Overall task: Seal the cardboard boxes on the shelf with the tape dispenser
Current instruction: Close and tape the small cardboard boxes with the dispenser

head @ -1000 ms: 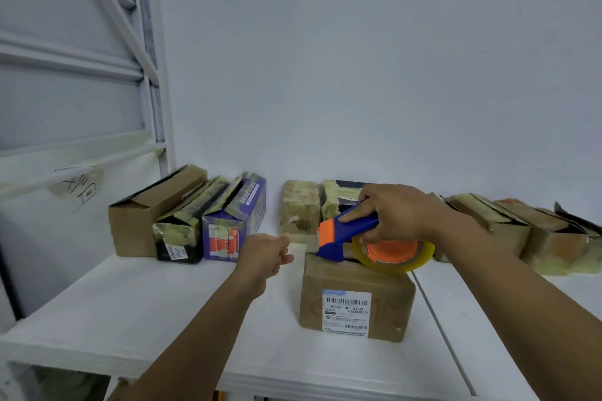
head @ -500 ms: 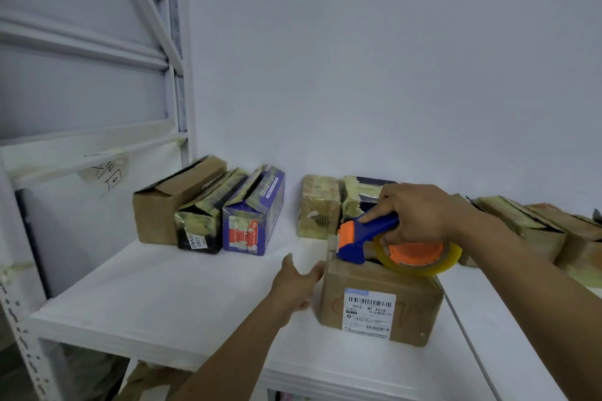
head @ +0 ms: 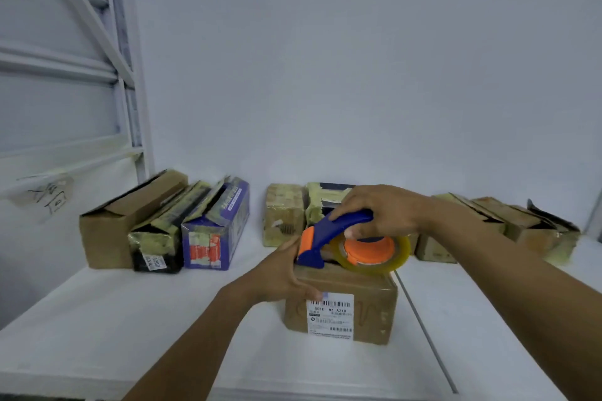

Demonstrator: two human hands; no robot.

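Atop the labelled box point(head: 374, 293), tape dispenser point(head: 368, 251) firmly in right hand point(head: 384, 212); left hand point(head: 280, 273) tight around its corner.

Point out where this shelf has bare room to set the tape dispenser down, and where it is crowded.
Widest: the shelf's front left, bordered by the blue box, the left forearm and the front edge. Smaller: right of the labelled cardboard box, partly behind the right forearm. Crowded: the boxes along the wall and around the tape dispenser.
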